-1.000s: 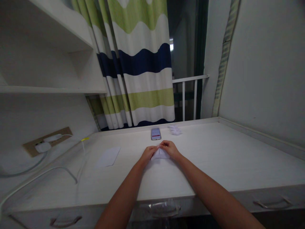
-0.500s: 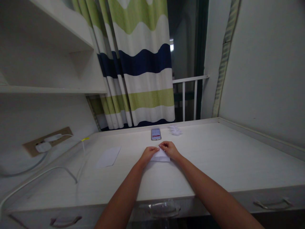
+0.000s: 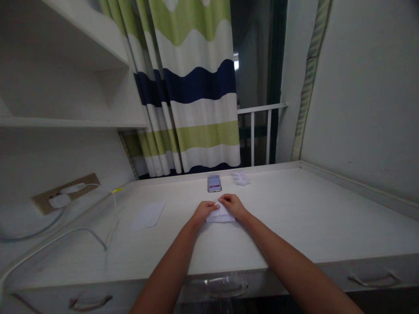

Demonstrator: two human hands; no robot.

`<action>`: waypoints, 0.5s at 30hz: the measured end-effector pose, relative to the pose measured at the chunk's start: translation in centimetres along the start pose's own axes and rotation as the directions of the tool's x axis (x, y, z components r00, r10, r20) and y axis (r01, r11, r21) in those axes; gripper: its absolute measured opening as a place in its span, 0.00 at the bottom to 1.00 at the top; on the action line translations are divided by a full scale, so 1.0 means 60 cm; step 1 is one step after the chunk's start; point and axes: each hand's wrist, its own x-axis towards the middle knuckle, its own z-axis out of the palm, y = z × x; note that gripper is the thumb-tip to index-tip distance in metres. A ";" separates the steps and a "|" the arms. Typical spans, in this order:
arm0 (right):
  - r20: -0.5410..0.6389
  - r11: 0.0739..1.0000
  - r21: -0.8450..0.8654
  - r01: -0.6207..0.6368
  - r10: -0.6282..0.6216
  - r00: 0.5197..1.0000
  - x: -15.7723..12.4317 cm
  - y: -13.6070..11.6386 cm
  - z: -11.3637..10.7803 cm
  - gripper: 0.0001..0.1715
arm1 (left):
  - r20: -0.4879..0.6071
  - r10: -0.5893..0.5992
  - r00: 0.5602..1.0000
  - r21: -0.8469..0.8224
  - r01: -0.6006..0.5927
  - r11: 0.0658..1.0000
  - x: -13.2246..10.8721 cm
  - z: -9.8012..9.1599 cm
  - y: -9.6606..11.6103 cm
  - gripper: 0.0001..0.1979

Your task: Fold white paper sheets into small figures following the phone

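Observation:
A white sheet of paper [image 3: 221, 214], folded to a point at its far end, lies on the desk between my hands. My left hand [image 3: 203, 211] grips its left side, thumb pressed on top near the point. With thumb and fingertips together, my right hand [image 3: 233, 205] pinches the paper at the tip and along its right slope. My fingers cover part of the folded edges. Just beyond my hands lies a phone [image 3: 214, 183] with its screen lit. To the phone's right sits a small pile of folded white paper [image 3: 240, 178].
Another white sheet [image 3: 149, 215] lies flat on the desk [image 3: 310, 218] at the left. White cables [image 3: 75, 231] run from a wall socket [image 3: 67, 192] onto the desk's left side. Shelves [image 3: 72, 122] overhang the left; a striped curtain [image 3: 203, 113] hangs behind.
The paper between my hands has shifted slightly, and a crease line near its point now shows. My left fingers have moved a little; both hands stay in nearly the same place.

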 end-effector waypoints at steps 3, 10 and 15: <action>0.021 0.999 0.027 -0.019 0.018 1.000 0.001 0.000 -0.001 0.13 | 0.004 -0.011 1.000 0.002 0.011 1.000 0.001 -0.001 -0.001 0.19; 0.027 0.994 0.082 -0.072 0.070 0.997 -0.002 -0.009 -0.001 0.15 | -0.004 0.005 1.000 -0.005 -0.005 1.000 0.003 0.000 -0.003 0.19; 0.025 0.994 0.078 -0.080 0.078 0.997 -0.004 -0.011 0.002 0.16 | -0.016 0.020 1.000 0.035 -0.019 0.999 0.007 0.001 -0.007 0.19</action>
